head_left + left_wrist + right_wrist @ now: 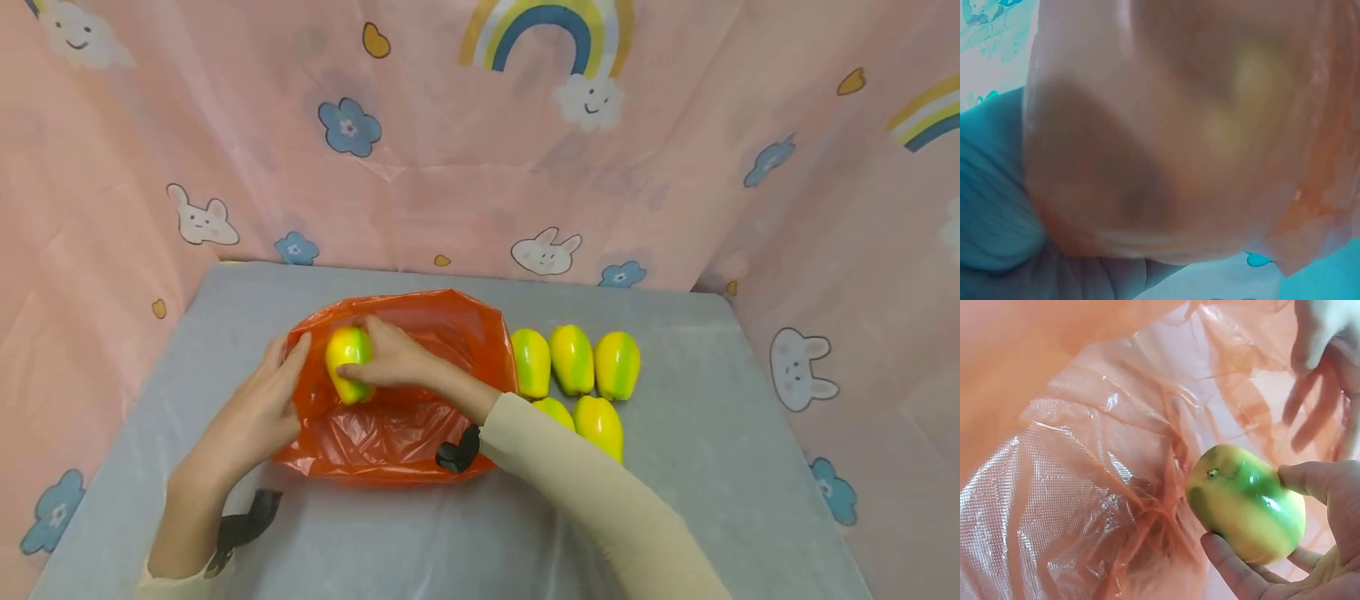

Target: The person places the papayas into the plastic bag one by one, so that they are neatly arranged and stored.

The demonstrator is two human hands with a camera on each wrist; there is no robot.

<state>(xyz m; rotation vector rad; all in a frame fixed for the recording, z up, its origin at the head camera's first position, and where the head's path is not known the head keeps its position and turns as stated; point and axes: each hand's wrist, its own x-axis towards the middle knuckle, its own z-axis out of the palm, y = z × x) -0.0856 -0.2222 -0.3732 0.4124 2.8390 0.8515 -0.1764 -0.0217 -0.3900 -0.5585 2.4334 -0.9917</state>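
A red translucent plastic bag (pixel 378 437) lies spread on the table with its mouth wide. My right hand (pixel 393 354) reaches into that mouth, its thumb and fingers gripping a glossy yellow fruit with a green stripe (pixel 347 354). In the right wrist view the same fruit (pixel 1244 506) is tilted, its small stem end showing, above the crumpled bag bottom. At the bag's left side, my left hand (pixel 258 408) holds the rim between thumb and fingers. The left wrist view shows the bag wall (pixel 1147 156) close up, covering part of that hand (pixel 997 194).
To the right of the bag stand several more yellow-green fruits (pixel 572 360) in two rows; my right sleeve (pixel 592 483) partly covers the nearer row. The grey table (pixel 720 467) meets a pink patterned curtain (pixel 450 183) at the back and sides.
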